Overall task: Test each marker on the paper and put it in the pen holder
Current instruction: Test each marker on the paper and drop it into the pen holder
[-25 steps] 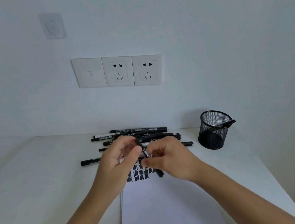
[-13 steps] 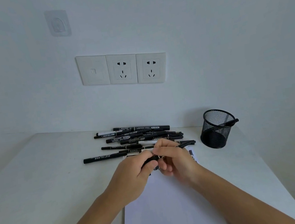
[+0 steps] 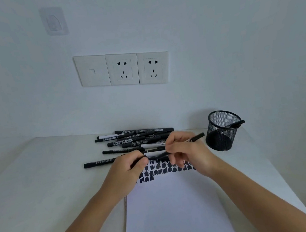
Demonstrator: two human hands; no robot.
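The right grip (image 3: 187,154) pinches a black marker (image 3: 197,137) near its middle. The back end juts out toward the mesh pen holder (image 3: 224,137). The left grip (image 3: 126,170) pinches the marker's other end between thumb and fingers. The marker hangs just above the top of the paper (image 3: 177,210), over rows of black scribbles (image 3: 163,170). It is slim with pale print. The fingers hide its tip, and blur makes it unclear whether a cap is on. More markers (image 3: 137,137) lie piled on the counter (image 3: 40,190) behind.
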